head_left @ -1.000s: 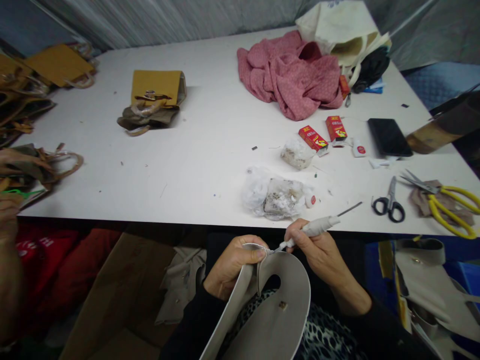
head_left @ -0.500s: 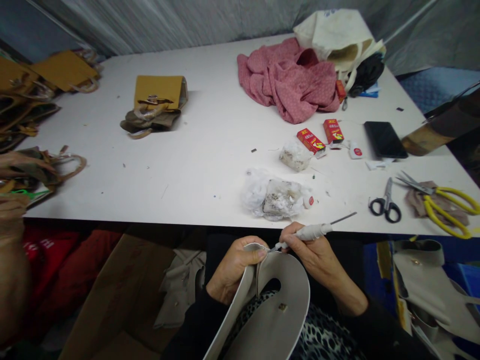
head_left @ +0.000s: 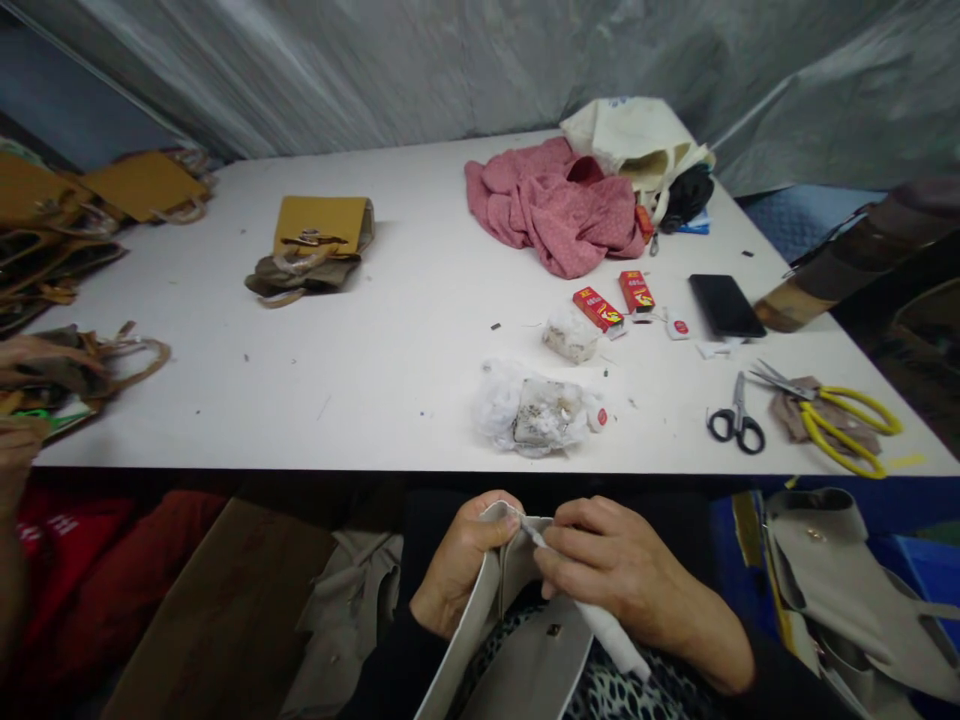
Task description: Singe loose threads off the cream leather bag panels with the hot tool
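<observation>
At lower centre, just below the white tabletop's [head_left: 420, 300] near edge, the left hand [head_left: 465, 565] has its fingers pinched on the rim of a grey bag panel [head_left: 525, 660]. The right hand [head_left: 622, 575] has its fingers wrapped round a white-handled tool [head_left: 611, 630], whose tip is at that rim. Grey sheeting [head_left: 450, 60] walls the top of the frame, with a pink cloth [head_left: 555, 205], phone [head_left: 726, 305] and scissors [head_left: 735, 425] on the tabletop at right

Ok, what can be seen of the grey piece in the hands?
The grey piece looks like smooth pale leather, folded into two curved layers, with a small metal stud. It is held upright below the table edge. The left hand pinches its top; the right hand holds a white tool against it.
</observation>
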Demonstrator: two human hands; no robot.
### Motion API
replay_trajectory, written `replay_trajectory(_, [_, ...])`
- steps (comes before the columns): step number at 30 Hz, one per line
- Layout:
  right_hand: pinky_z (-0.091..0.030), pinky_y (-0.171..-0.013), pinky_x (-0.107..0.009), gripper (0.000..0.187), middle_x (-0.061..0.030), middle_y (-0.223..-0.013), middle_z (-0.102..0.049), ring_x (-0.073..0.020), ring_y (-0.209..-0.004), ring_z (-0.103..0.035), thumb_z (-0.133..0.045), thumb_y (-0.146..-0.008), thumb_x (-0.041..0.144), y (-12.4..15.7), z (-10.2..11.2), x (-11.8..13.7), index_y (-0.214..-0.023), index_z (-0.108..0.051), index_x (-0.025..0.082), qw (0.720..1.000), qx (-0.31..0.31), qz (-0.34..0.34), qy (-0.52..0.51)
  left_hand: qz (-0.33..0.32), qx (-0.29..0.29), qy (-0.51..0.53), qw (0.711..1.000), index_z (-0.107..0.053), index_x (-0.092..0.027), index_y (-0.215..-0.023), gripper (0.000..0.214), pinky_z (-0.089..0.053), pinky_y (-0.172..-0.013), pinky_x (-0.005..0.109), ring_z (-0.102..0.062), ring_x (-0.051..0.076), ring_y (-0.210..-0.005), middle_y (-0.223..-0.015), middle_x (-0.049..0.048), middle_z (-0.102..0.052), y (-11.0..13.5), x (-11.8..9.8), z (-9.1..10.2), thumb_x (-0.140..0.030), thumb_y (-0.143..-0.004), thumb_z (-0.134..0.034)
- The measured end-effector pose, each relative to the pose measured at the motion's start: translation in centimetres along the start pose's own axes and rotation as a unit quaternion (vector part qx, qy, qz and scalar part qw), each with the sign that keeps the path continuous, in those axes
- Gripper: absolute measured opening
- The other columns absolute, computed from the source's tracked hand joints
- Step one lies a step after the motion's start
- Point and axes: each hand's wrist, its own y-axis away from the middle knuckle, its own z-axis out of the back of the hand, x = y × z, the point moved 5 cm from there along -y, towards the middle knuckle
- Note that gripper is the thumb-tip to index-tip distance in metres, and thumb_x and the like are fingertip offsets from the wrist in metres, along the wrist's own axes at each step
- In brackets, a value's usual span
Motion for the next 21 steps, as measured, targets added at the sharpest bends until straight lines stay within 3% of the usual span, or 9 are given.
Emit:
replay_trajectory(4, [-0.053, -0.078, -0.036, 0.016, -0.0044, -0.091, -0.074, -0.0194, -0.085, -0.065, -0.058, -0.106, 0.032, 1.3, 1.2, -0.3, -0.109, -0.07, 0.022, 0.982, -0.119, -0.062, -0.131, -0.045, -0.037, -0.046, 0.997, -0.064, -0.014, -0.074, 0.04, -0.036, -0.055, 0.023, -0.047, 0.011, -0.056, -0.061, -0.0012, -0.057, 0.4, 0.2, 0.1, -0.037, -0.06, -0.093])
replay_trajectory(10, [-0.061, -0.071, -0.03, 0.024, -0.0059, -0.099, -0.08, -0.0188, -0.083, -0.076, -0.054, -0.107, 0.037, 4.7, 1.1, -0.8, -0.122, -0.069, 0.025, 0.89, -0.283, -0.248, -0.259, -0.092, -0.048, -0.099, 0.99, -0.062, -0.015, -0.075, 0.044, -0.035, -0.056, 0.023, -0.047, 0.011, -0.056, -0.063, -0.002, -0.056, 1.7, 0.2, 0.5, -0.043, -0.061, -0.094])
replay_trajectory(14, [-0.06, -0.064, -0.028, 0.024, -0.0042, -0.09, -0.081, -0.0171, -0.072, -0.075, -0.052, -0.108, 0.037, 6.1, 0.6, -0.3, -0.118, -0.069, 0.024, 0.846, -0.322, -0.32, -0.279, -0.117, -0.056, -0.116, 0.985, -0.064, -0.015, -0.076, 0.04, -0.034, -0.056, 0.022, -0.045, 0.01, -0.056, -0.062, -0.0029, -0.054, 3.7, -0.3, -0.2, -0.04, -0.064, -0.092])
replay_trajectory(21, [-0.061, -0.064, -0.027, 0.02, -0.0042, -0.084, -0.08, -0.0173, -0.07, -0.074, -0.059, -0.104, 0.04, 6.4, 0.7, 0.9, -0.105, -0.069, 0.023, 0.834, -0.342, -0.326, -0.286, -0.194, -0.104, -0.175, 0.96, -0.065, -0.014, -0.077, 0.033, -0.035, -0.056, 0.022, -0.047, 0.01, -0.057, -0.064, -0.0021, -0.056, 6.9, -2.2, -0.8, -0.037, -0.069, -0.088])
